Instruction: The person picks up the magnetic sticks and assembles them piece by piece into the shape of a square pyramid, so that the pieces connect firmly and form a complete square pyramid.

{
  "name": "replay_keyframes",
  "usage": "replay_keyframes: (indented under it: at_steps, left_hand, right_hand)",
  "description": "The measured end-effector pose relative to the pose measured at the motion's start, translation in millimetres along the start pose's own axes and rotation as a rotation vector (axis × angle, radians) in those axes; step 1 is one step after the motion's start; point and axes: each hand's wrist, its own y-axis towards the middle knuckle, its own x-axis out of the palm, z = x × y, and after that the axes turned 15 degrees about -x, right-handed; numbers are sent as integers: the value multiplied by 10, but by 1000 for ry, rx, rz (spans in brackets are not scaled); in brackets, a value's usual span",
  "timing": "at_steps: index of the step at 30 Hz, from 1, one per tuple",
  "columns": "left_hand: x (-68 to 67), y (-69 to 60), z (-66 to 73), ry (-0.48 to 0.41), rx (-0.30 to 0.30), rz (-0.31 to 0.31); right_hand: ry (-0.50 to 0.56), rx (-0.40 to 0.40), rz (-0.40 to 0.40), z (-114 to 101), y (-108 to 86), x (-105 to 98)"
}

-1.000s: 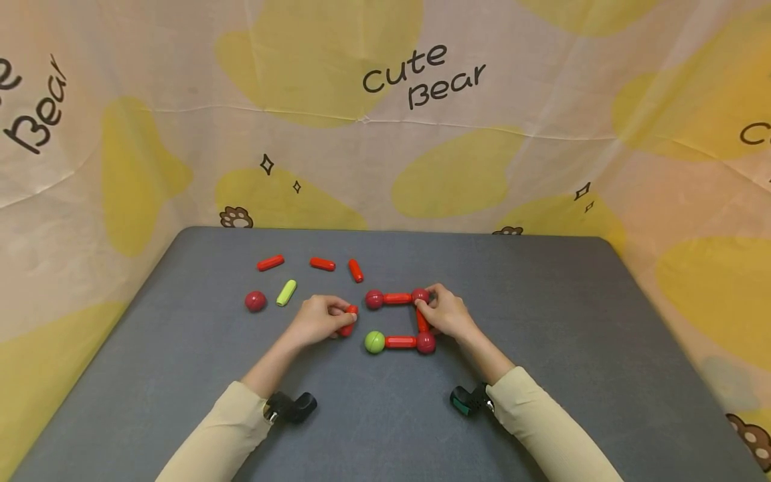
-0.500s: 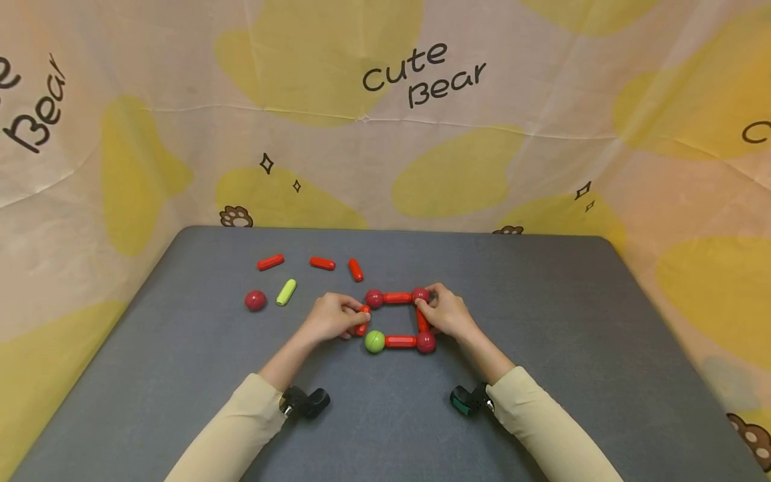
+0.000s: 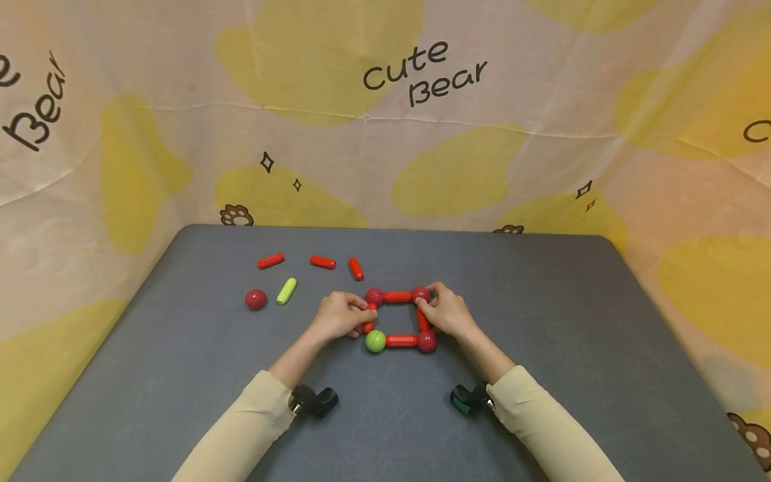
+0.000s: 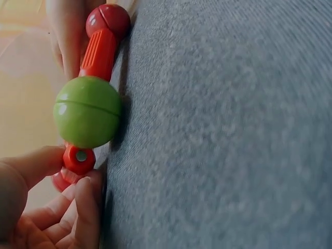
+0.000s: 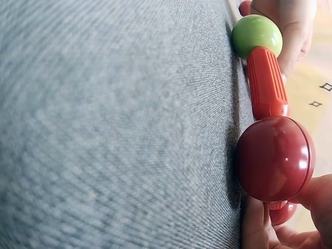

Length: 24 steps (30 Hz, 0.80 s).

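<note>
A four-sided frame of magnetic rods and balls lies on the table, with a green ball [image 3: 375,341] at its near left corner and dark red balls [image 3: 426,341] at the others. My left hand [image 3: 342,314] pinches a red magnetic rod [image 4: 79,160] at the frame's left side, between the far red ball [image 3: 374,296] and the green one. A silvery disc shows at the rod's near end, apart from the green ball's middle. My right hand [image 3: 446,310] grips the frame at its far right corner, thumb by the red ball and right-hand rod [image 3: 423,320]; its fingertips are partly hidden.
Several loose pieces lie at the back left of the grey table [image 3: 542,301]: red rods [image 3: 322,262], a yellow-green rod [image 3: 286,291] and a dark red ball [image 3: 255,299]. A printed cloth [image 3: 337,154] hangs behind the table.
My left hand has moved right, carrying the red magnetic rod from beside the frame to the gap at its left side. The right hand and the frame have stayed in place.
</note>
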Motion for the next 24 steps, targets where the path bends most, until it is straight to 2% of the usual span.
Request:
replay_keyframes:
  at_steps: [6, 13, 24]
  left_hand:
    - [48, 6, 17, -17, -7, 23]
    - [80, 5, 24, -41, -26, -23]
    - [73, -8, 37, -22, -23, -34]
  right_hand:
    - [1, 2, -9, 1, 1, 1]
    - [-2, 5, -12, -8, 1, -9]
    - [6, 22, -17, 10, 9, -18]
